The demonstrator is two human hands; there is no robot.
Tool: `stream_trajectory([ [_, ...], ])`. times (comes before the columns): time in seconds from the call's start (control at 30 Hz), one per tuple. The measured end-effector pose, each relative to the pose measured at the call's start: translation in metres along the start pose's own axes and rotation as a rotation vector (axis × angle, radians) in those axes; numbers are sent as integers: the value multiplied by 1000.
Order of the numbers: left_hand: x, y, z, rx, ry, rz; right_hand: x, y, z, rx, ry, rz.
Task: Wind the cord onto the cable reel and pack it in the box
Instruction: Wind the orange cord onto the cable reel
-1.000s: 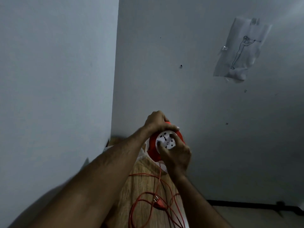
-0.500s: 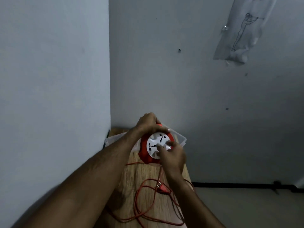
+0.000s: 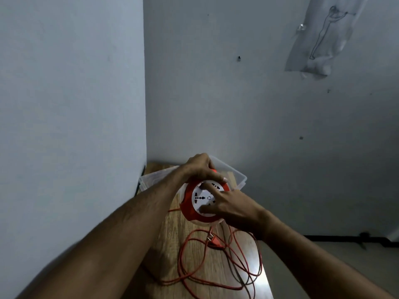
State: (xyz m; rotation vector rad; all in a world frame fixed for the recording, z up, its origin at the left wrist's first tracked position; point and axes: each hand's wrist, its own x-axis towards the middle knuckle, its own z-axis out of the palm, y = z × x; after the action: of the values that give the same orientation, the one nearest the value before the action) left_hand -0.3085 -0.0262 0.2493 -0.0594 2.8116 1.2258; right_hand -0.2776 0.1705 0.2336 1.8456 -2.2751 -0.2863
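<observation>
Both hands' grip [image 3: 216,186] around cable reel [image 3: 190,203]

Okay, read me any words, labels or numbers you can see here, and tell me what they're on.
No readable text anywhere.
Cable reel: white socket face shows only pin holes and a small circle mark, no lettering.
Paper on the wall: a line drawing of a figure, no words legible.
Clear box: no label visible.
</observation>
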Motion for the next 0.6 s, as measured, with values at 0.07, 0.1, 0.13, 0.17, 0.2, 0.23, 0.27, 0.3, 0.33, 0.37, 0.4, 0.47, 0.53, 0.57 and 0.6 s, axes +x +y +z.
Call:
stream_trajectory([
  [0.07,0,0,-2,-1,1,-3,3,3,1,-35,-49,-14],
  [0.1,0,0,-4,5,-5,-4,5,3,3,-65,-51,-14],
  [0.13,-1,0,-5,9,-9,-6,7,4,4,-115,-39,-18],
  [0.17,-1,0,-6,11,-13,-7,8,3,6,-175,-12,-28],
  [0.2,-1,0,-7,13,-15,-8,9,3,7,-231,24,-39],
  [0.23,-1,0,-7,18,-13,-9,9,3,9,-277,63,-54],
  [0.27,-1,-1,-6,25,-7,-12,10,4,11,-317,100,-73],
  [0.3,-1,-2,-5,31,4,-16,11,5,14,-347,134,-86],
  [0.33,0,-4,-4,33,25,-19,13,7,17,-359,153,-79],
  [0.37,1,-6,-3,29,60,-20,14,8,20,-350,162,-49],
  [0.4,2,-7,-2,18,106,-21,15,8,21,-330,179,1],
  [0.47,5,-8,-1,-5,208,-24,16,11,25,-270,287,138],
  [0.53,9,-6,3,-31,297,-23,18,11,31,-90,502,325],
  [0.57,12,-4,5,-60,335,-19,21,9,32,51,588,464],
  [0.6,15,-2,8,-86,373,-19,25,4,33,197,639,625],
])
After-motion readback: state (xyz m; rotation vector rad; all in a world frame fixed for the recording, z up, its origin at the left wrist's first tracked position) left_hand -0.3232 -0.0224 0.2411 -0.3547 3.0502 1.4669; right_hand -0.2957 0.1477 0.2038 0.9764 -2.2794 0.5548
